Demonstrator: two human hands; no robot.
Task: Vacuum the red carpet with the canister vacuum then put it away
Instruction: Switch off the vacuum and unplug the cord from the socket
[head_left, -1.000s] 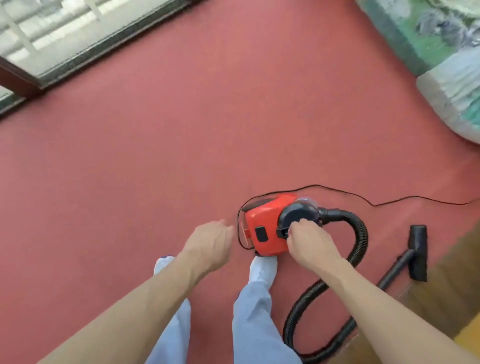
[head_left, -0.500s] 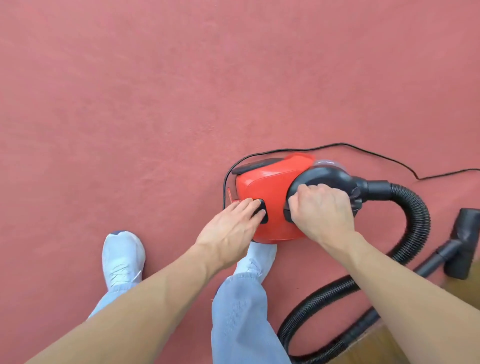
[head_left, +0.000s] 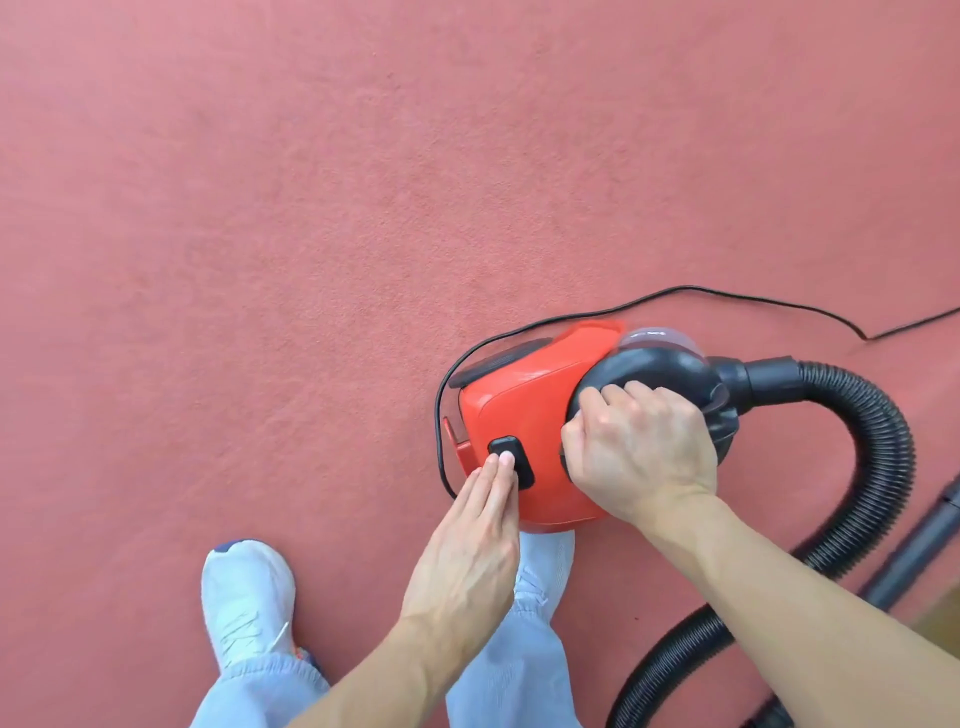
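A small red canister vacuum (head_left: 524, 405) sits on the red carpet (head_left: 260, 234) just ahead of my feet. My right hand (head_left: 639, 447) grips its black handle (head_left: 649, 369). My left hand (head_left: 467, 540) has straight fingers, and their tips press the black switch (head_left: 511, 452) on the red body. A black ribbed hose (head_left: 872, 467) leaves the vacuum's right end and loops down to the bottom edge. A thin black power cord (head_left: 727, 293) curves round the vacuum's left side and runs off to the right.
My two white shoes (head_left: 244, 597) and pale blue trouser legs stand on the carpet right below the vacuum. A black rigid tube (head_left: 914, 551) lies at the right edge, beside a strip of wooden floor (head_left: 935, 618). Open carpet stretches ahead and to the left.
My head has dropped closer over the vacuum. My left hand came in from the side and its fingertips now press the black switch. My right hand stays on the handle.
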